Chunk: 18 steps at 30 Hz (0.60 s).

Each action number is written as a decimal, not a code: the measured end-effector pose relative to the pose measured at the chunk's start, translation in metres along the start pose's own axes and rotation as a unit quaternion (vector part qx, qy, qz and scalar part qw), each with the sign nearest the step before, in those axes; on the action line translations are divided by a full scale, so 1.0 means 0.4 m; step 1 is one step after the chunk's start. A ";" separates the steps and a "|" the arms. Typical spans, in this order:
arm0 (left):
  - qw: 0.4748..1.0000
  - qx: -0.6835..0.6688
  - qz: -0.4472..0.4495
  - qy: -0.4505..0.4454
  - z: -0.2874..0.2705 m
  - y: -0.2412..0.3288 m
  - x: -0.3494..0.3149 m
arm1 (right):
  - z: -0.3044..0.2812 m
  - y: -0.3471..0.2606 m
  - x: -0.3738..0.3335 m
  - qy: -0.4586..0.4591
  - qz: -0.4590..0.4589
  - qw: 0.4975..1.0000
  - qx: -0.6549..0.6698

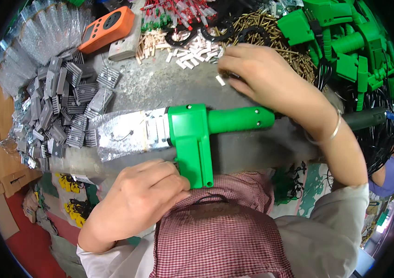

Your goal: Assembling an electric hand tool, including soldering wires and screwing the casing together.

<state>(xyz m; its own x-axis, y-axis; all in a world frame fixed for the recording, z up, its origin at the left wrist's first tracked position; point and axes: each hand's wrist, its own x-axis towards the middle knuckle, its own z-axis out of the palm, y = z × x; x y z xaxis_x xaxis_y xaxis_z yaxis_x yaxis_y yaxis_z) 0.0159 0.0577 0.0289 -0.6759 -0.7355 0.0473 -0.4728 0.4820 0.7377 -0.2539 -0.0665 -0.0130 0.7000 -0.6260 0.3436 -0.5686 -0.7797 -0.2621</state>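
Green tool (187,124) overhangs the surface (130,95), the left hand (142,187) curled against it, grip hidden. Beyond, the right hand (255,69) bunches beside a white piece (220,80), hold unclear. A nudge could tip the tool off

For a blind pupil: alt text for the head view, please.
A person's left hand touches a green, partly wrapped tool at a workbench; the right hand is near small white pieces. Grey finned blocks lie at left.
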 end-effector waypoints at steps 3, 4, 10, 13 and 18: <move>1.000 0.010 0.001 0.007 0.011 0.006 -0.009 | 0.031 -0.001 0.034 -0.072 -0.029 0.990 -0.120; 1.000 0.008 -0.004 0.007 0.015 0.006 -0.012 | 0.035 -0.002 0.039 -0.074 -0.031 0.990 -0.115; 0.998 0.041 -0.002 0.048 0.042 -0.007 -0.029 | -0.017 -0.041 0.045 0.014 0.023 1.000 -0.011; 0.997 0.023 -0.009 0.069 0.045 -0.014 -0.031 | -0.066 -0.174 -0.008 -0.050 0.050 0.970 0.234; 0.994 0.019 0.020 0.105 0.026 -0.014 -0.022 | -0.044 -0.303 -0.104 -0.101 0.042 0.954 0.280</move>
<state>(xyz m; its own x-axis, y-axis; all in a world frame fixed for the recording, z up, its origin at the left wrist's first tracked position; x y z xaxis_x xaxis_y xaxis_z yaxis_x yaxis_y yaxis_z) 0.0185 0.0663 0.0173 -0.5640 -0.7964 0.2181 -0.4714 0.5274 0.7069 -0.2219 0.0544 0.0204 0.7635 -0.6316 0.1347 -0.3457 -0.5759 -0.7409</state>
